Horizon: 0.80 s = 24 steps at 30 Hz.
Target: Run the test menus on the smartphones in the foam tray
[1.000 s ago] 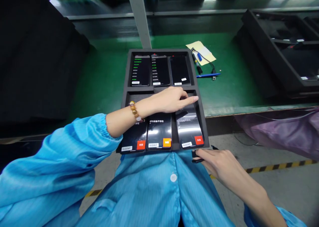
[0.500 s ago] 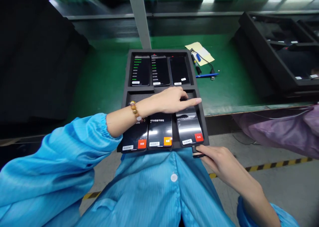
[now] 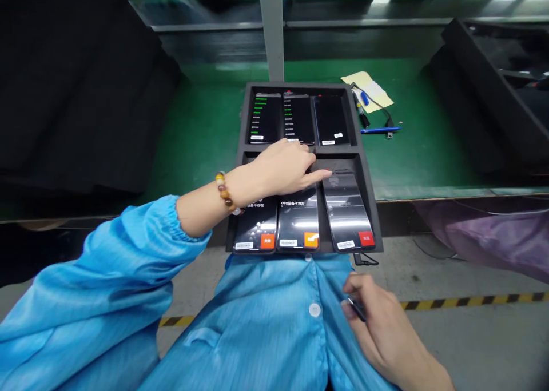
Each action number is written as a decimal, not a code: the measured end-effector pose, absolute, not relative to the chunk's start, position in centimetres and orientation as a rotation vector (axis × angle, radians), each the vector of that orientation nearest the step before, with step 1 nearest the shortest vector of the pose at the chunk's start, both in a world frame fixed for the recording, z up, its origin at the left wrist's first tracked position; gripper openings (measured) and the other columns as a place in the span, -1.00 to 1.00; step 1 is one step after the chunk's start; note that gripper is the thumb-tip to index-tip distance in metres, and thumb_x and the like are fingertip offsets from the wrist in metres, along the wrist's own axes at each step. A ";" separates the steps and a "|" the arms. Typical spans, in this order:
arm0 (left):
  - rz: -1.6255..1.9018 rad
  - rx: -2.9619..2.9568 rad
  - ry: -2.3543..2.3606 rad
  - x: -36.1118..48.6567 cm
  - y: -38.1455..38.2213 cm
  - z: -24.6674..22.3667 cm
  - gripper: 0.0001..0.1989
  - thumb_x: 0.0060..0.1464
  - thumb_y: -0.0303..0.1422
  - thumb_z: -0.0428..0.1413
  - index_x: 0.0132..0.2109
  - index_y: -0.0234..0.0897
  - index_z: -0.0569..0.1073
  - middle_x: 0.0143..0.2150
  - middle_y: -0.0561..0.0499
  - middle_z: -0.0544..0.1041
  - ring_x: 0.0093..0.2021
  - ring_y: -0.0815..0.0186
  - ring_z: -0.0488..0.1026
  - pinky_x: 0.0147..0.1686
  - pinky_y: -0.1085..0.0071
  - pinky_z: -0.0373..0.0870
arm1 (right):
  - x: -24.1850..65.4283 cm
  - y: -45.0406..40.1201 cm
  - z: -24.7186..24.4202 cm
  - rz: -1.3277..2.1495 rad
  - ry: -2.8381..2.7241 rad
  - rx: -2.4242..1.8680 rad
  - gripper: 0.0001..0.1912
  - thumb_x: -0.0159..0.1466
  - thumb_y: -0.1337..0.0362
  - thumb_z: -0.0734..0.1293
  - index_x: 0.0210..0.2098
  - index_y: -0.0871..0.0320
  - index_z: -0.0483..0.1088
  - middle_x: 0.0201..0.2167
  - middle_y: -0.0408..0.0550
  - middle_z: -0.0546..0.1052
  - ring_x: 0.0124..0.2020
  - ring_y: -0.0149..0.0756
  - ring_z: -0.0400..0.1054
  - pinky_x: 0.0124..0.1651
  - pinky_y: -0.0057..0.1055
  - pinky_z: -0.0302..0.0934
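A black tray (image 3: 369, 208) with phones in it rests at the table edge, above my lap. My left hand (image 3: 283, 165) reaches over its lower row, fingers bent, thumb stretched toward the top of the right phone (image 3: 347, 211); whether it touches is unclear. Nothing shows in its grasp. The middle phone (image 3: 298, 222) and left phone (image 3: 256, 228) are partly under that hand and wrist; red or orange squares show on all three screens. Below the tray, my right hand (image 3: 381, 322) pinches a small black plug-like piece (image 3: 357, 309), partly hidden by fingers.
Three more phones fill the upper row, such as the left one (image 3: 266, 119). Right of the tray lie yellow paper (image 3: 371, 88), a marker (image 3: 361, 114), a blue pen (image 3: 381, 130) and a cable. A short black cable (image 3: 365, 259) shows below the tray. Another black tray (image 3: 480, 88) stands right.
My right hand has drawn down from the right phone's lower edge, with the black piece in it. The right phone's screen looks dimmer. My left thumb has shifted left relative to the tray.
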<state>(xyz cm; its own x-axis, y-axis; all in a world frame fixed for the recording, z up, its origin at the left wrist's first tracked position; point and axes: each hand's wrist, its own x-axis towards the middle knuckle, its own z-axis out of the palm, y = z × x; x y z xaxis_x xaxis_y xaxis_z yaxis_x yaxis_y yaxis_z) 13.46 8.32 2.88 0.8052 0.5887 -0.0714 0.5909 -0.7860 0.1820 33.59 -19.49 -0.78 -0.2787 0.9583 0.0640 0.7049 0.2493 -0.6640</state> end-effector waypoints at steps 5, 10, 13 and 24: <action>-0.017 2.798 0.963 11.6 7.7 2.8 -0.32 0.51 0.08 -0.16 -0.03 -0.39 0.65 -0.10 -0.25 0.65 -0.14 0.08 0.61 -0.06 0.21 0.40 | 30.0 -17.4 -0.7 0.845 -2.200 -1.373 -0.70 0.62 0.14 0.11 -0.26 0.04 0.22 -0.38 -0.17 0.49 -0.39 -0.34 0.47 -0.38 -0.42 0.31; 0.032 2.720 0.967 11.2 7.3 2.7 -0.31 0.51 0.07 -0.15 -0.04 -0.41 0.67 -0.09 -0.27 0.65 -0.07 0.04 0.60 -0.03 0.19 0.42 | 30.3 -17.3 -0.4 1.270 -2.136 -1.419 -0.69 0.60 0.08 0.19 -0.24 0.06 0.33 -0.32 -0.18 0.55 -0.32 -0.37 0.51 -0.26 -0.44 0.40; 0.050 2.680 0.965 11.0 7.3 2.7 -0.32 0.51 0.07 -0.14 0.02 -0.38 0.68 -0.06 -0.27 0.65 -0.04 0.03 0.61 0.02 0.16 0.42 | 30.8 -17.2 0.4 1.441 -2.143 -1.398 -0.69 0.57 0.01 0.24 -0.21 0.03 0.43 -0.25 -0.16 0.57 -0.22 -0.36 0.55 -0.12 -0.44 0.47; 0.056 2.640 0.947 10.7 7.2 2.8 -0.33 0.51 0.08 -0.13 0.04 -0.37 0.68 -0.03 -0.27 0.65 0.00 0.02 0.60 0.07 0.14 0.41 | 29.4 -16.3 -0.1 0.765 -2.406 -1.437 -0.62 0.64 0.11 0.07 -0.08 0.09 0.45 -0.26 -0.07 0.61 -0.29 -0.27 0.58 -0.30 -0.38 0.39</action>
